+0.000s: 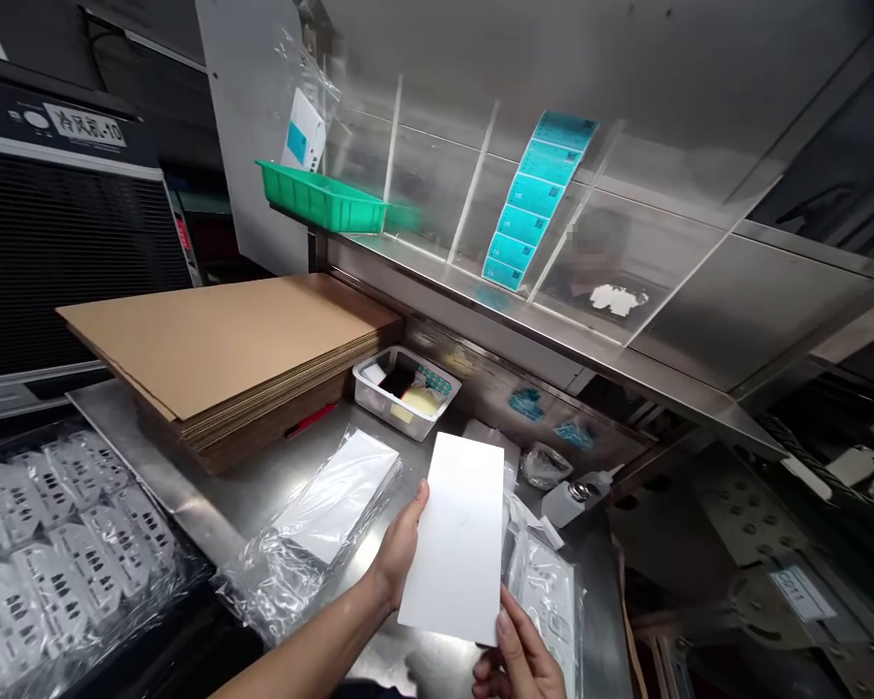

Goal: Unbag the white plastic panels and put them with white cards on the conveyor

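Note:
A blank white rectangular panel [457,544] is held up over the steel bench, its flat face toward me. My left hand [400,546] is closed on its left edge, thumb along the side and the other fingers hidden behind. At the lower right corner, my right hand [521,649] pinches the panel between thumb and fingers. To the left lies a clear plastic bag [342,500] with similar white panels in it. Partly behind my right hand, another plastic-wrapped pale piece [550,592] rests on the bench.
A stack of brown cardboard sheets [225,340] stands at back left, near a red pen [310,420]. Behind the panel are a clear plastic bin [408,419] and a bottle [564,505]. Overhead, a steel shelf [437,267] carries a green tray [324,204]. Bagged parts [58,544] fill the left.

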`<action>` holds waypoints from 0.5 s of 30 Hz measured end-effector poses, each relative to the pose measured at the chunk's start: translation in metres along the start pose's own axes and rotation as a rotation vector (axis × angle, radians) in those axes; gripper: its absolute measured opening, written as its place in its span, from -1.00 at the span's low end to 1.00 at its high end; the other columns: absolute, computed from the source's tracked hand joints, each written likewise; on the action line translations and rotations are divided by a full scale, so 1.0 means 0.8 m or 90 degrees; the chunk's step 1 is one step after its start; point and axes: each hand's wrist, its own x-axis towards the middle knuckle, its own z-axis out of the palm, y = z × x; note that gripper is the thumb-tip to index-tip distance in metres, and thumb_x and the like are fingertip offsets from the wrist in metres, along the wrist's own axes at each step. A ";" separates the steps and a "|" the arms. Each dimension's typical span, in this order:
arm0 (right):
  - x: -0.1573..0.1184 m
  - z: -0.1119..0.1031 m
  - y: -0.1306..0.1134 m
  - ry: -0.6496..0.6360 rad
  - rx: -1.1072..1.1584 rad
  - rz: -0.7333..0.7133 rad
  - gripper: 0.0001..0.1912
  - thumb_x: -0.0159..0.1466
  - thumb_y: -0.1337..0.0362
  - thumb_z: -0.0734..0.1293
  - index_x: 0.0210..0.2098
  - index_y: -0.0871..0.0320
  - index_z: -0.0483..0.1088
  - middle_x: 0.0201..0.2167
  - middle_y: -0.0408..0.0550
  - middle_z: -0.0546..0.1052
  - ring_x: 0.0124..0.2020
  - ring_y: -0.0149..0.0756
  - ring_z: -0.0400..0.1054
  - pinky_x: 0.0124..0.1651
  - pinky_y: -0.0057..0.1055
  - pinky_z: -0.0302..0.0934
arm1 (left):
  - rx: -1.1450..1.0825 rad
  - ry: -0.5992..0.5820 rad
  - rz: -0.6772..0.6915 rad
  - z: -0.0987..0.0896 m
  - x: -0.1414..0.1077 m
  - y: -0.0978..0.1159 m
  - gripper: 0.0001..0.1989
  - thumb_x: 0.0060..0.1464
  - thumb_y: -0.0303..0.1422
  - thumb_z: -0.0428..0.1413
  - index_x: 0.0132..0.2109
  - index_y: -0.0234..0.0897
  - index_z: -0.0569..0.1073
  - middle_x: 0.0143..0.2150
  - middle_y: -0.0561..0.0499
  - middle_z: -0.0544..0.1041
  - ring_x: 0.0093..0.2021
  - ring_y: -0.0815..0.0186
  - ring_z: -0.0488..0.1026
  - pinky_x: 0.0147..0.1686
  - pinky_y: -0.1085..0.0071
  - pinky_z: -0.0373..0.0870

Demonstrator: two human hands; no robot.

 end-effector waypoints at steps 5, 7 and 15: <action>0.005 -0.007 -0.050 0.095 -0.431 -0.419 -0.46 0.22 -0.11 0.14 0.04 0.05 0.36 0.24 0.06 0.12 0.22 0.11 -0.04 0.12 0.05 0.05 | 0.000 0.004 -0.021 -0.001 0.006 -0.004 -0.37 0.07 0.05 -0.05 0.11 -0.34 0.34 -0.16 -0.16 0.56 -0.13 0.04 0.48 -0.13 0.20 0.39; 0.002 -0.001 -0.073 0.056 -0.627 -0.539 -0.50 0.24 -0.07 0.15 0.12 -0.08 0.25 0.32 -0.03 -0.14 0.29 0.15 -0.26 0.18 0.18 -0.19 | 0.005 0.002 -0.033 0.000 0.010 -0.011 -0.37 0.07 0.04 -0.05 0.12 -0.34 0.32 -0.13 -0.16 0.55 -0.10 0.05 0.47 -0.11 0.21 0.38; 0.052 0.004 -0.104 0.043 -0.850 -0.506 -0.46 0.26 -0.10 0.07 0.21 -0.21 0.01 0.34 -0.04 -0.22 0.30 0.15 -0.37 0.11 0.36 -0.34 | 0.085 0.067 -0.020 0.011 0.002 -0.017 -0.38 0.06 0.00 0.00 0.13 -0.35 0.32 -0.12 -0.14 0.55 -0.11 0.08 0.48 -0.13 0.27 0.40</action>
